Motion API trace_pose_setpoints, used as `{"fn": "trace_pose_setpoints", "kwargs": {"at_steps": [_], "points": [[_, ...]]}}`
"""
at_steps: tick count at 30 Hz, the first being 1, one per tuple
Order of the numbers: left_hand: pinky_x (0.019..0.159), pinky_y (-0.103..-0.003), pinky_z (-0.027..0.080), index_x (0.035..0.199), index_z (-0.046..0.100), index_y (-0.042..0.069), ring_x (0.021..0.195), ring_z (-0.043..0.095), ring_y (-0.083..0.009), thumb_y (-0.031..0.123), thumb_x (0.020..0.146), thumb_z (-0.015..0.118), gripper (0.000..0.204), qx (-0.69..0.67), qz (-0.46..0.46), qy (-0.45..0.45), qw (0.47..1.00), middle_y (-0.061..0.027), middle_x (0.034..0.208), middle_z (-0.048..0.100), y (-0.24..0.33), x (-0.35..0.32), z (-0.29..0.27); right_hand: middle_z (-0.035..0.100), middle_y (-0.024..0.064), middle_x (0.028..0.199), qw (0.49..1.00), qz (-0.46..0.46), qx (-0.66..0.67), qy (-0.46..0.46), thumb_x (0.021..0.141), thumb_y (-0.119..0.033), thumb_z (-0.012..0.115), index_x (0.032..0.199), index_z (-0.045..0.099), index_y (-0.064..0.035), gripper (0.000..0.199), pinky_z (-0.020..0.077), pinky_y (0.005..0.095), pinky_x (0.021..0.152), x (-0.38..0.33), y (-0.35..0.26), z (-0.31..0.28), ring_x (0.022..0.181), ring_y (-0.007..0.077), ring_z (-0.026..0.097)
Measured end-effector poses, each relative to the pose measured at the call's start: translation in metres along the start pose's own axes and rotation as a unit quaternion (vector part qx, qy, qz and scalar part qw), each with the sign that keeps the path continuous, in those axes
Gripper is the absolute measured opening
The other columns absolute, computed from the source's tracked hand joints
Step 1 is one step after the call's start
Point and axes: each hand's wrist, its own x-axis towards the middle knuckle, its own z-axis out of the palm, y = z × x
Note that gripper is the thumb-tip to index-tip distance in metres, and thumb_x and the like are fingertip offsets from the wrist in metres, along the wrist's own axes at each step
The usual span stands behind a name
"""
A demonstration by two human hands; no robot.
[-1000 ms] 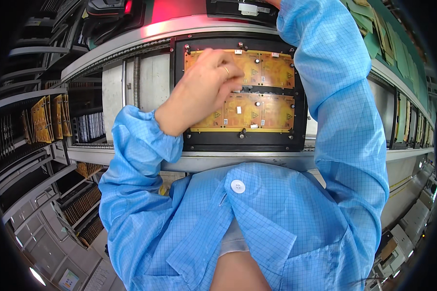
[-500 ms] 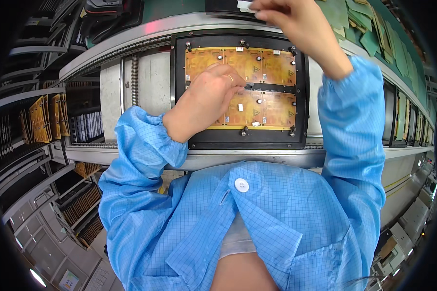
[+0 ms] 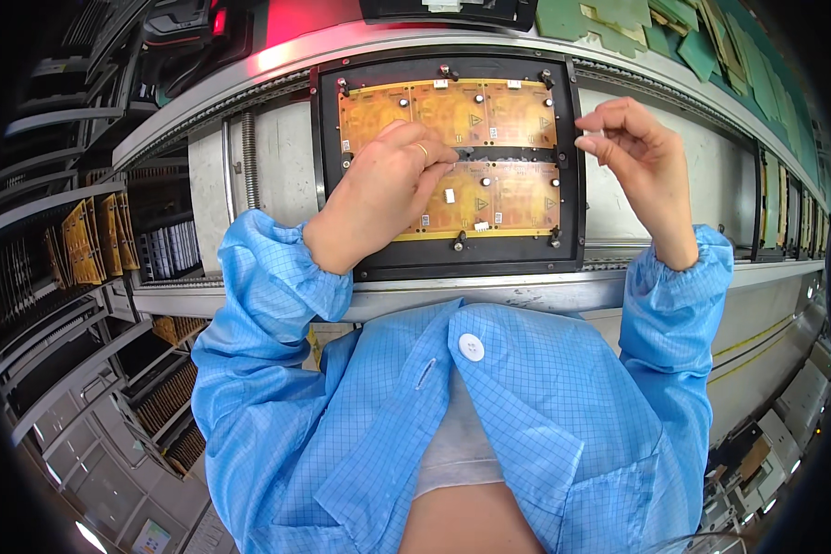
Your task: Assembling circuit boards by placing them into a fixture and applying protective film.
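Note:
Two rows of orange-brown circuit boards lie in a black frame in front of me. Small white connectors and black round-topped parts stand on them. My left hand rests over the left boards, its fingers pinched together near the gap between the rows. Whatever sits in those fingertips is hidden. Right of the frame, my right hand is raised, with thumb and fingers closed on a small white part. Black clamp knobs line the frame's edges.
The frame sits between metal conveyor rails. At the back are a black tray, a black device and stacked green sheets. Racks holding upright boards stand at the left.
My right hand has come back from the black tray toward me, to the frame's right side, with a small white part. My left hand stays over the boards, nearly still.

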Motion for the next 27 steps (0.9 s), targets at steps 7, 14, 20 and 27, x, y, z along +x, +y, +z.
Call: {"fn": "trace_pose_setpoints", "kwargs": {"at_steps": [7, 14, 20, 27], "points": [[0.084, -0.041, 0.05, 0.095, 0.07, 0.0, 0.094, 0.06, -0.034, 0.001, 0.083, 0.066, 0.014, 0.003, 0.025, -0.005, 1.0, -0.0144, 0.094, 0.064, -0.001, -0.003, 0.005, 0.064, 0.0059, 0.1, 0.985, 0.138, 0.105, 0.001, 0.086, 0.004, 0.069, 0.095, 0.068, 0.0029, 0.008, 0.0494, 0.0214, 0.065, -0.016, 0.002, -0.002, 0.081, 0.0082, 0.061], [0.076, -0.035, 0.053, 0.101, 0.07, 0.003, 0.087, 0.064, -0.0288, 0.0, 0.081, 0.071, 0.02, 0.017, 0.021, 0.014, 1.0, -0.0111, 0.097, 0.064, 0.007, -0.001, 0.004, 0.063, 0.0071, 0.099, 0.997, 0.059, 0.029, -0.047, 0.088, 0.009, 0.062, 0.101, 0.071, 0.0041, 0.017, 0.0529, 0.0236, 0.071, -0.016, 0.003, 0.01, 0.084, 0.0132, 0.062], [0.079, -0.038, 0.05, 0.099, 0.066, 0.003, 0.092, 0.058, -0.028, 0.001, 0.08, 0.07, 0.02, 0.016, 0.021, -0.047, 0.999, -0.0091, 0.097, 0.057, 0.02, -0.008, -0.002, 0.063, 0.0105, 0.098, 0.967, -0.072, -0.231, -0.082, 0.085, 0.008, 0.063, 0.104, 0.071, 0.0005, 0.022, 0.0536, 0.0303, 0.075, -0.011, -0.009, 0.025, 0.087, 0.0238, 0.064], [0.075, -0.039, 0.05, 0.093, 0.065, 0.003, 0.094, 0.057, -0.0281, 0.004, 0.081, 0.07, 0.014, 0.03, 0.045, -0.033, 0.998, -0.008, 0.092, 0.059, 0.015, -0.011, 0.002, 0.065, 0.0138, 0.099, 0.94, -0.148, -0.291, -0.098, 0.08, 0.006, 0.065, 0.099, 0.071, -0.0004, 0.02, 0.054, 0.0373, 0.077, -0.005, 0.0, 0.031, 0.091, 0.0321, 0.064]]}}
